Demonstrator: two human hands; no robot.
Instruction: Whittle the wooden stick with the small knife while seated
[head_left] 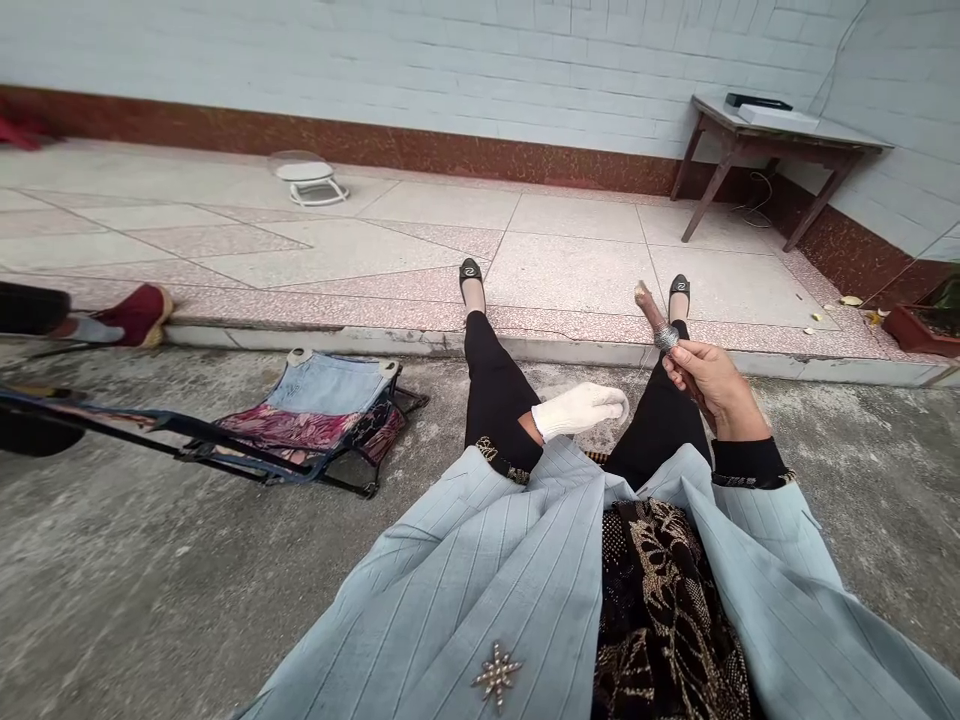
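Observation:
My left hand point(579, 411) wears a white knit glove and rests over my left knee, its fingers together. Whether it pinches anything is hidden. My right hand point(712, 385) is bare and lifted above my right knee. Its thumb and fingers grip a small spindle point(661, 325) with a band of silvery grey thread point(666, 338) wound round it and a pale tip pointing away from me. A very fine strand seems to run from it toward the glove, though it is faint. My black trousers point(495, 395) and a pale blue striped jacket point(480, 570) fill the lower view.
A low folding chair point(315, 420) of denim and floral cloth stands on the concrete to my left. Beyond my feet, a raised tiled step edge point(420, 342) runs across. A co-worker's leg point(112, 320) in a red shoe lies far left; a small table point(772, 140) stands back right.

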